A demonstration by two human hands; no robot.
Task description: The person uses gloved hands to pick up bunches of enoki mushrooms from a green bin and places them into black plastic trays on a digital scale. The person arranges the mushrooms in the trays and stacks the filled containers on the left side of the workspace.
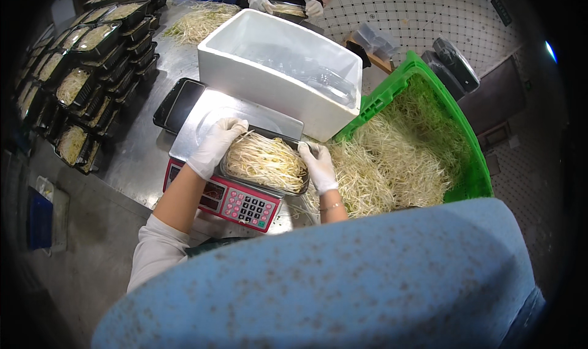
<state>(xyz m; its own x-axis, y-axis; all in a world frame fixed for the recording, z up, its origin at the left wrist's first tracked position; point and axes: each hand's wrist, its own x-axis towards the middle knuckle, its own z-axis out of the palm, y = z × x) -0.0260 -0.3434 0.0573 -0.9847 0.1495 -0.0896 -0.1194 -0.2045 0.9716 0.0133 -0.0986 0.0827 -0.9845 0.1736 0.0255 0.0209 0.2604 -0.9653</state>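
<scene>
A black plastic tray (301,189) heaped with bean sprouts (266,160) is at the right part of a digital scale. My left hand (218,142), in a white glove, has its fingers at the tray's far left corner. At the right end of the tray, my gloved right hand (318,163) pinches the rim. The scale has a bare metal pan (216,110) and a red keypad panel (248,209) on the near side. Whether the tray rests on the pan or is held just above it, I cannot tell.
A white foam box (262,91) holding clear plastic lids (321,80) stands beyond the scale. Right of it, a green crate (468,156) is full of loose sprouts. Filled trays (92,64) are stacked at left. A co-worker's gloved hands (262,3) hold another tray opposite.
</scene>
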